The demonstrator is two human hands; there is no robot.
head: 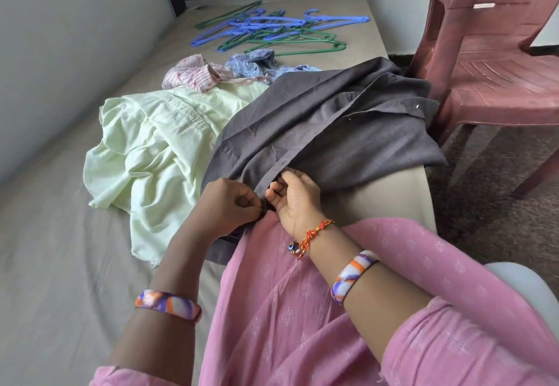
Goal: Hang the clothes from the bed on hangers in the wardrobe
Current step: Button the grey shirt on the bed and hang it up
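Here, both hands work at the button placket of a grey shirt (326,131) spread across the bed (60,264). The left hand (230,202) pinches the placket's edge with curled fingers, a grasping grip; the right hand (295,198) curls round the same edge just beside it. A pale green shirt (145,158) lies partly under the grey one. Farther up lie a pink striped garment (193,75), a blue patterned garment (260,63), and a scatter of blue and green hangers (272,30). A maroon plastic chair (490,61) stands beside the bed.
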